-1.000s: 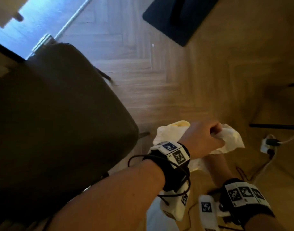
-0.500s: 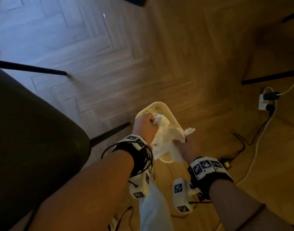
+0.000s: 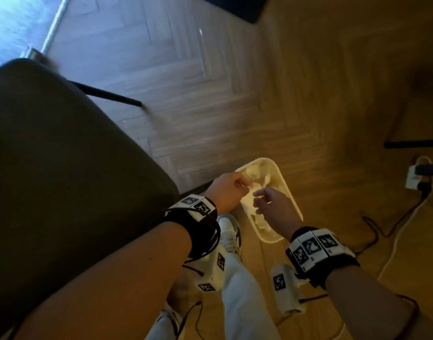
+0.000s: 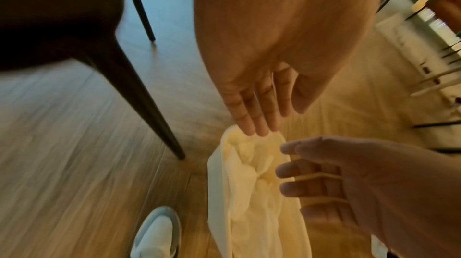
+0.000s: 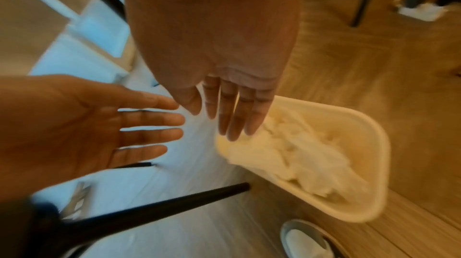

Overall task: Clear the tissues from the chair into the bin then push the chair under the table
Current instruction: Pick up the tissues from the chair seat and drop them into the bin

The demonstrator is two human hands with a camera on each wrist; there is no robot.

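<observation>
The cream bin (image 3: 290,190) stands on the wood floor just right of the dark chair seat (image 3: 63,155), and crumpled white tissues (image 3: 258,179) lie inside it. My left hand (image 3: 235,186) and right hand (image 3: 262,200) hover over the bin's near-left rim, fingers spread and empty. In the left wrist view the left hand (image 4: 254,116) has straight fingers above the tissues (image 4: 249,173). The right wrist view has the right hand (image 5: 232,116) over the bin (image 5: 374,144). No tissue shows on the visible part of the seat.
Black chair legs (image 3: 107,94) splay onto the floor beside the bin. A white power strip with plugs and cables (image 3: 416,177) lies at the right, beyond a black floor bar (image 3: 414,144). My shoe (image 3: 230,231) stands by the bin's near end.
Both hands were gripping a wad of tissues at the bin. They have let go; the tissues now lie in the bin and both hands are empty above it.
</observation>
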